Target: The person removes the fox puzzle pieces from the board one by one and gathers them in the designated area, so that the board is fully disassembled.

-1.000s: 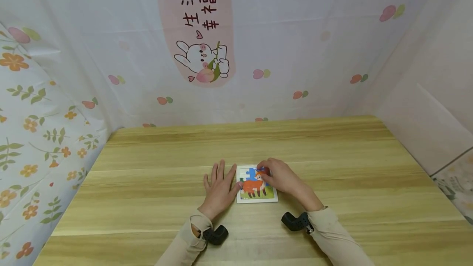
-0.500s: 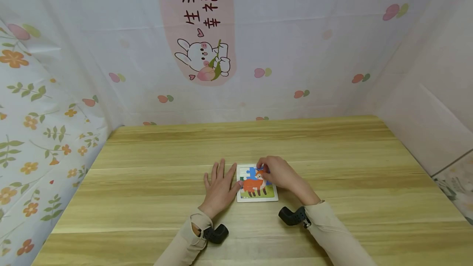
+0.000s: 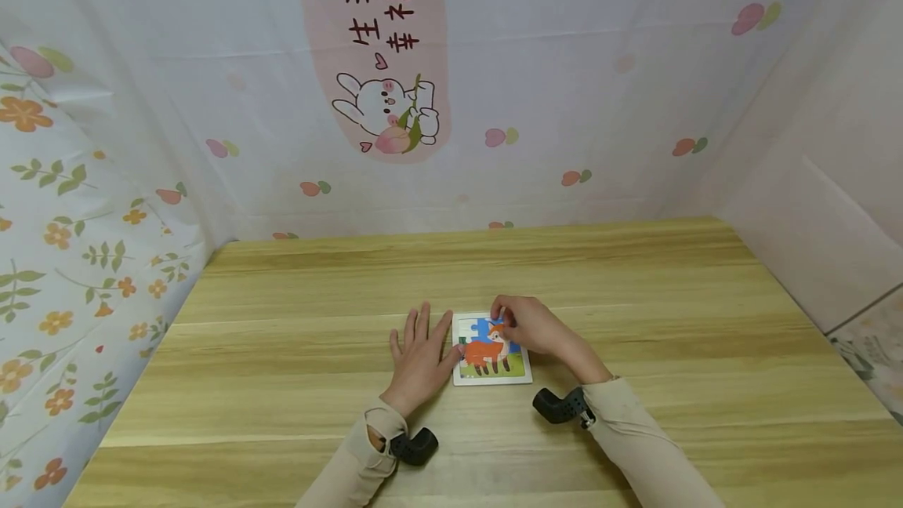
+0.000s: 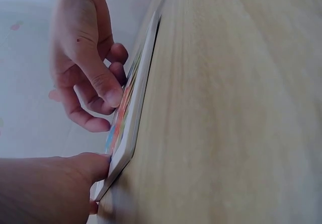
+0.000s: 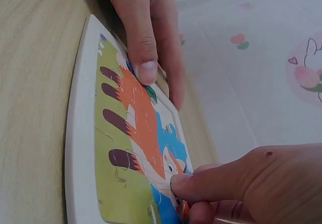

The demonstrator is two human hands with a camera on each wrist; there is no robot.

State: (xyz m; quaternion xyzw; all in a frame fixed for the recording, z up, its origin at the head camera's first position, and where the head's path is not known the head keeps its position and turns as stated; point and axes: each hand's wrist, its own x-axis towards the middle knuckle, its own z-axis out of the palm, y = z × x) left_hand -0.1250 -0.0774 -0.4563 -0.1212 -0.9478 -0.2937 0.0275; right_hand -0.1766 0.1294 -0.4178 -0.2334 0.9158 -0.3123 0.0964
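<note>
A fox jigsaw puzzle (image 3: 487, 351) lies in a white frame tray on the table. At its upper left, part of the white tray floor (image 3: 464, 328) shows beside blue pieces. My left hand (image 3: 419, 367) rests flat with fingers spread at the tray's left side, its thumb (image 5: 147, 73) pressing on the left border. My right hand (image 3: 539, 328) curls over the upper right, thumb and fingers pinching a puzzle piece by the fox's head (image 5: 171, 166). The fingers mostly hide that piece. In the left wrist view, the right thumb (image 4: 113, 97) touches the picture's surface.
The wooden table (image 3: 317, 281) extends around the tray. A white patterned curtain (image 3: 578, 100) hangs behind it, and a flowered one (image 3: 92, 281) stands at the left. Black wrist cameras sit on both sleeves.
The right hand shifts very slightly at the upper right of the puzzle, and its wrist moves a little. The left hand and the tray stay in place.
</note>
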